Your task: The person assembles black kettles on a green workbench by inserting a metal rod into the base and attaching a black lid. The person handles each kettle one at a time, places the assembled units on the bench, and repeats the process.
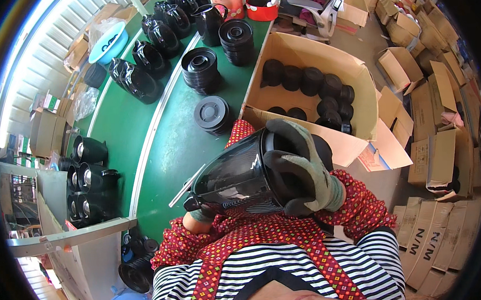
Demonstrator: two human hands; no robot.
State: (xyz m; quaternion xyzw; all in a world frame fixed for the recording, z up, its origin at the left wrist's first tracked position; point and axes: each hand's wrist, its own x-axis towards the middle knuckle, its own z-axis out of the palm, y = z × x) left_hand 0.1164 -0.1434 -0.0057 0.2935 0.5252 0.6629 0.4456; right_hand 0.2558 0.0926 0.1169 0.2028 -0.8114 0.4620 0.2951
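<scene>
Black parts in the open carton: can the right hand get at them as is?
Probably not right now: the right hand is clasped on the jug. Otherwise the way looks free: the carton is open above the black parts.

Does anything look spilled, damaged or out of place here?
Nothing looks spilled, and the black pitcher shows no obvious damage. But the open cardboard boxes at right stand at jumbled angles, flaps splayed, unlike the neatly stacked black lids.
</scene>
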